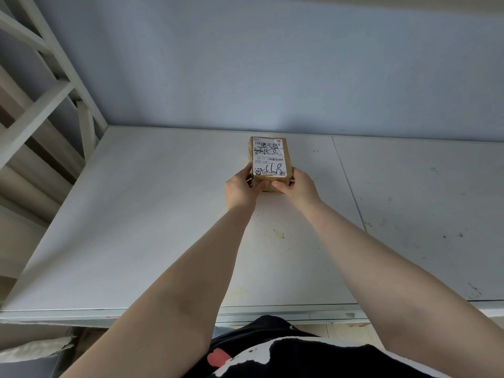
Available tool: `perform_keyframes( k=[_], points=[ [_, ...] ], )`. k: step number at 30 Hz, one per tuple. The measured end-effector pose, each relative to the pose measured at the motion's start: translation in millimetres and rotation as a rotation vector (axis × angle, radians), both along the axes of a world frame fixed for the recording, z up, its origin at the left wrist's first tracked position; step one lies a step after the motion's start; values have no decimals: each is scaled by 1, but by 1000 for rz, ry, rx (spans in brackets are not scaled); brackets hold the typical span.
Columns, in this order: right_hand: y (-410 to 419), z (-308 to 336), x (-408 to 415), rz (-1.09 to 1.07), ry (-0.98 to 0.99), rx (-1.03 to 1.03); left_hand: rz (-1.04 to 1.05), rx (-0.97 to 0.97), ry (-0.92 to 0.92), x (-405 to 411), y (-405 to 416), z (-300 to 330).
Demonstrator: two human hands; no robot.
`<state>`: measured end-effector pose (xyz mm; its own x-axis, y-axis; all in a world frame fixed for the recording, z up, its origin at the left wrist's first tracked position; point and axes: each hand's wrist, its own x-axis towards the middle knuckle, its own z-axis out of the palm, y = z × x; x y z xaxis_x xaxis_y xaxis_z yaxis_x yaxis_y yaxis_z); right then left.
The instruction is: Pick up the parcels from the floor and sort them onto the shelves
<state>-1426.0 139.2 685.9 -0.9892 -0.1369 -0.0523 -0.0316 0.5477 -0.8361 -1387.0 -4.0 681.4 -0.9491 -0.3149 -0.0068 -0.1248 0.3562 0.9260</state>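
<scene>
Shirt (286, 350): black with a white and red print, at the bottom edge, nearest the camera.
Shelf (136, 214): pale board with a front lip just beyond the shirt; scuffed and stained, a seam running front to back on the right; no other parcel seen on it.
Arms: both bare, stretched forward over the shelf, meeting near its middle.
Left hand (240, 188): closed on the near left corner of the parcel, thumb on the near face.
Right hand (298, 186): closed on the near right corner, fingers wrapped around the side.
Parcel (270, 156): small brown box, white label up; lies straight ahead, just beyond both hands.
Long axis: runs away from the person toward the wall; both hands equally near.
Contact: seems to rest on the shelf; underside hidden, cannot tell for sure.
Next move, my guess: let go and draw both hands straight back.
Wall (272, 64): plain blue-grey, a little behind the parcel's far end.
Frame (41, 91): white struts, far left.
</scene>
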Motion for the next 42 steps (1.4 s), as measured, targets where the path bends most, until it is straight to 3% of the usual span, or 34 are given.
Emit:
perform_keyframes(
  k=[32,39,42],
  points=[
    [0,0,6,-67,-23,28,21,-68,-201,3,5,4],
    [2,9,18,-79,-61,70,29,-178,-209,14,4,9],
    [3,15,30,-201,43,82,96,-153,-209,22,5,15]
  ],
)
